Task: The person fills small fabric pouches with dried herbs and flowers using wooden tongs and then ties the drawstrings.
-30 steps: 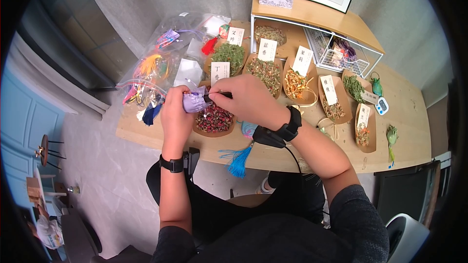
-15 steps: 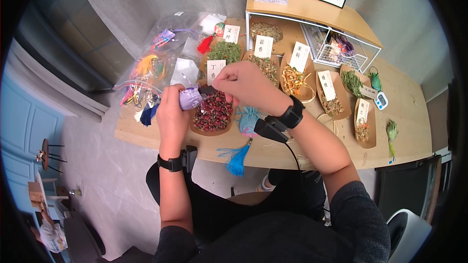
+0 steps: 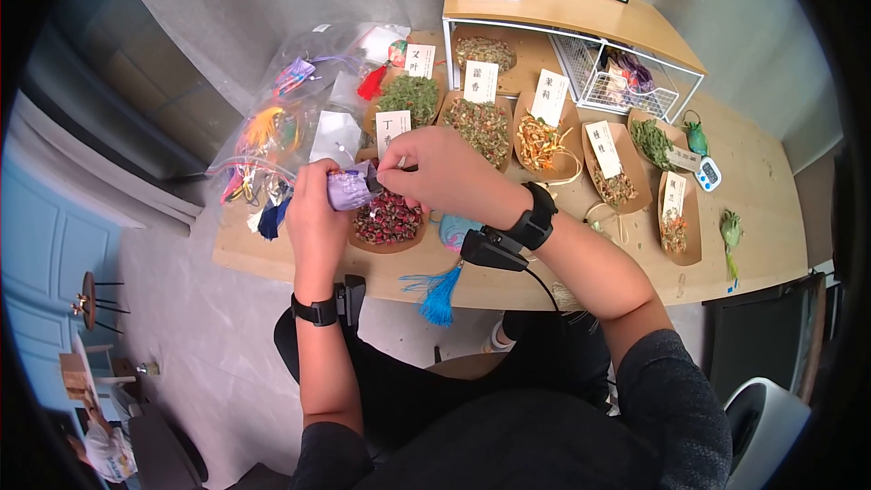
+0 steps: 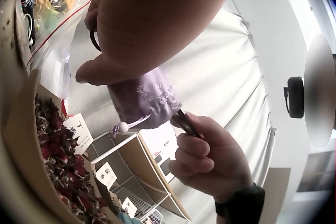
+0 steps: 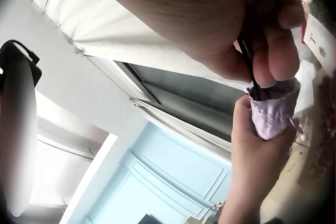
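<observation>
- The left hand (image 3: 316,206) gripped the lilac embroidered fabric pouch (image 3: 348,191).
- The brown paper tray (image 4: 20,125) of dried red buds (image 3: 392,220) sat below, on the pale wooden tabletop (image 3: 762,218).
- The right hand (image 3: 446,171) pinched the slim black tool (image 4: 189,124) at the pouch's mouth.

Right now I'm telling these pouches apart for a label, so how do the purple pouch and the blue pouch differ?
The purple pouch is held up in the left hand; the blue pouch lies on the table. The purple pouch shows a white bead; the blue pouch has a bright blue tassel. Both look like cloth.
</observation>
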Available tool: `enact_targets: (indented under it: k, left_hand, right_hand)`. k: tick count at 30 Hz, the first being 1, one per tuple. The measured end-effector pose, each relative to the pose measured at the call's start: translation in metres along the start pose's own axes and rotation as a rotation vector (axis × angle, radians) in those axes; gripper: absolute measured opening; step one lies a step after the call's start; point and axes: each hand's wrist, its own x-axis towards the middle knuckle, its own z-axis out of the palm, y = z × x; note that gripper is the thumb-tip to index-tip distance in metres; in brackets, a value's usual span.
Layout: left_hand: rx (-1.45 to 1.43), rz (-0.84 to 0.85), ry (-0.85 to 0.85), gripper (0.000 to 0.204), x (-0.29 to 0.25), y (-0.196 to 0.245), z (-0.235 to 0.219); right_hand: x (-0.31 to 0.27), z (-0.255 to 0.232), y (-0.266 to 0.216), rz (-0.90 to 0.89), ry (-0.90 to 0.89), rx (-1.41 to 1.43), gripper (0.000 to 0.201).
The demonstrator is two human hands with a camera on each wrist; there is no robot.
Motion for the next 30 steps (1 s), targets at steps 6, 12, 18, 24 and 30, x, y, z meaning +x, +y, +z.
enact_targets:
  k: [6,12,18,24,30]
  left_hand:
    - [0.071,0.001,-0.034,0.041,0.002,0.007,-0.007]
    - [0.031,0.002,-0.092,0.043,0.001,0.013,-0.009]
    - [0.008,-0.019,-0.125,0.041,-0.001,0.007,-0.01]
    - [0.065,-0.082,-0.186,0.041,-0.003,0.011,-0.017]
    - [-0.016,-0.149,-0.231,0.045,-0.003,0.001,-0.022]
  right_hand:
    - [-0.001,-0.007,-0.007,0.08,-0.005,0.072,0.019]
    - [0.002,-0.002,-0.001,0.092,-0.084,0.111,0.019]
    - [-0.001,0.005,0.007,-0.122,0.018,-0.1,0.018]
    - [-0.002,-0.003,0.005,-0.145,0.09,-0.248,0.014]
    - [0.001,-0.018,0.007,0.037,0.065,-0.132,0.016]
